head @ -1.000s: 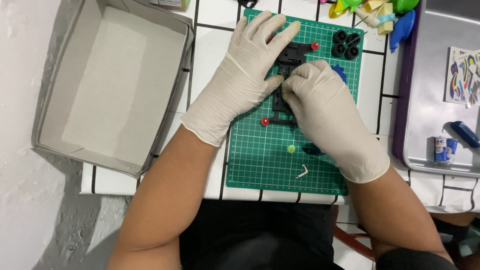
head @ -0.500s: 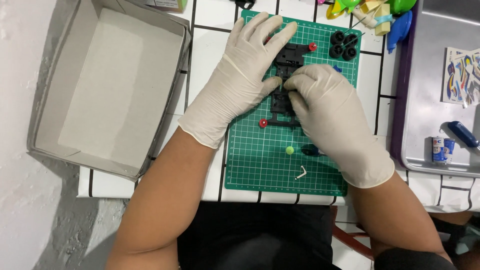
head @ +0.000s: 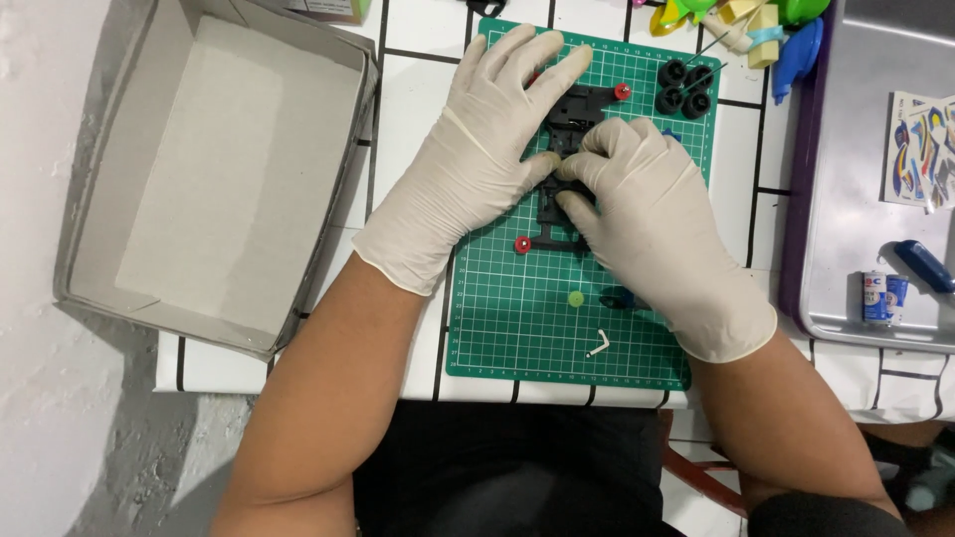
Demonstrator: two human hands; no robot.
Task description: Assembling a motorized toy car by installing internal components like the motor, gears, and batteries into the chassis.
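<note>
Your gloved left hand lay flat across the black chassis at the top centre of the frame, on the green mat. Your right hand pinched the chassis from the right, fingertips meeting your left thumb. Four black wheels sat at the mat's upper right. An open grey box filled the upper left, a metal tray the right edge.

mat: cutting mat lies on the table, in front of the person
frame: plastic frame on the mat, under both hands
box: open box left of the mat
wheels: wheels on the mat's far right corner
tray: tray right of the mat, holding a sticker sheet
</note>
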